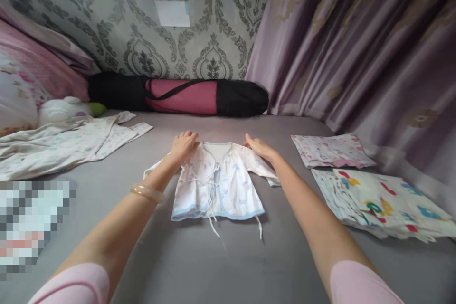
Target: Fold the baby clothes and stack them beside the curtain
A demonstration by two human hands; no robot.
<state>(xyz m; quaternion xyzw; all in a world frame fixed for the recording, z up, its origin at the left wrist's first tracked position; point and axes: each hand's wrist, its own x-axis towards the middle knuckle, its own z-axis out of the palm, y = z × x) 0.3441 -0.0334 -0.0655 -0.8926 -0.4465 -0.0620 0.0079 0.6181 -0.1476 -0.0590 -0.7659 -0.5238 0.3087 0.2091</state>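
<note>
A small white baby shirt with pale blue trim and tie strings lies spread flat on the grey bed sheet, front side up. My left hand rests on its left shoulder, fingers curled down onto the cloth. My right hand lies on the right shoulder with fingers stretched flat. A pale bangle sits on my left wrist.
Folded baby clothes lie at the right: a pink-printed piece and a stack with coloured shapes. Unfolded pale clothes are heaped at the left by a plush toy. A black and pink roll bag lies along the wall, a curtain hangs right.
</note>
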